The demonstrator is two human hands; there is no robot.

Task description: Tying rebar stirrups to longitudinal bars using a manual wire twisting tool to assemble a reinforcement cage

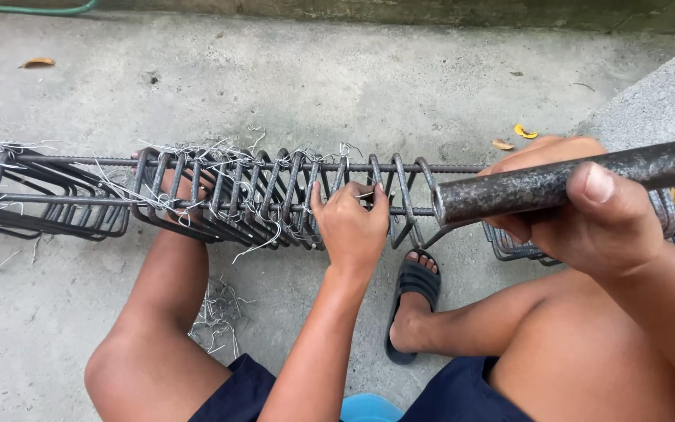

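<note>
Right grip [587, 207] clasping round pipe [572, 181], ribbed rebar cage [259, 195]

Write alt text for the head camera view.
A seated person's left hand grips a long steel rebar cage laid across their knees, while the right hand holds a dark metal rod against it. Bits of tie wire lie on the concrete floor.

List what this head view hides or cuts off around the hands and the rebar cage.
- Rebar cage: both ends run off the left and right edges.
- Metal pipe in the right hand: its far end leaves the right edge.
- Left hand: fingertips hidden among the stirrups.
- Left foot: hidden behind the cage.
</note>
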